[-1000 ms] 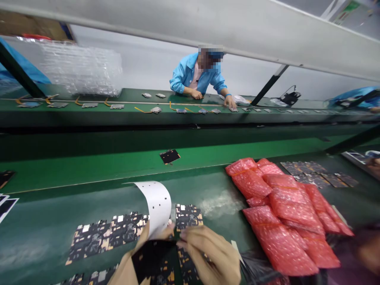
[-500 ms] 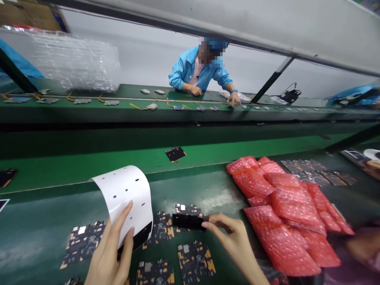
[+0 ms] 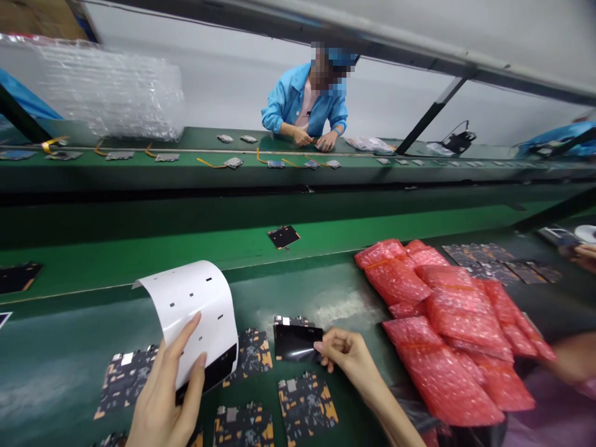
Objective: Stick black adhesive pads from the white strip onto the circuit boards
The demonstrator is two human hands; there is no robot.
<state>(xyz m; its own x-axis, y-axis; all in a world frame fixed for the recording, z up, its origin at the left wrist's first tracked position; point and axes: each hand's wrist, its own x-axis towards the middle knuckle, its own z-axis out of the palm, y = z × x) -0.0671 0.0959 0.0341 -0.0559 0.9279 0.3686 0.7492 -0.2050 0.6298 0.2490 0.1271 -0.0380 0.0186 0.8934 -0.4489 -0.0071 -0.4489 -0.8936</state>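
**Left hand** (image 3: 162,391): closed in a firm hold on the lower part of a curled white backing sheet (image 3: 195,316). The fingers lie flat against its face, and the sheet arches up and away from the hand. A black strip (image 3: 209,374) lines the sheet's lower edge, next to the fingers.

**Right hand** (image 3: 349,357): nearly closed in a pinch between thumb and fingers, gripping the right edge of a glossy black film (image 3: 295,343).

**Film position:** held just above the green workbench (image 3: 56,397), its left part overlapping a circuit board (image 3: 288,321). Whether the two touch cannot be determined.

**Surrounding items:** further circuit boards (image 3: 307,403) lie flat on the bench around both hands. Red bubble bags (image 3: 447,329) are piled just right of the right hand.

**Far side:** a co-worker in a blue jacket (image 3: 302,105) works at a far bench (image 3: 139,169), both hands close together. Boards with orange flexible cables (image 3: 233,162) are set out along it, and clear bubble wrap (image 3: 107,93) stands behind it.
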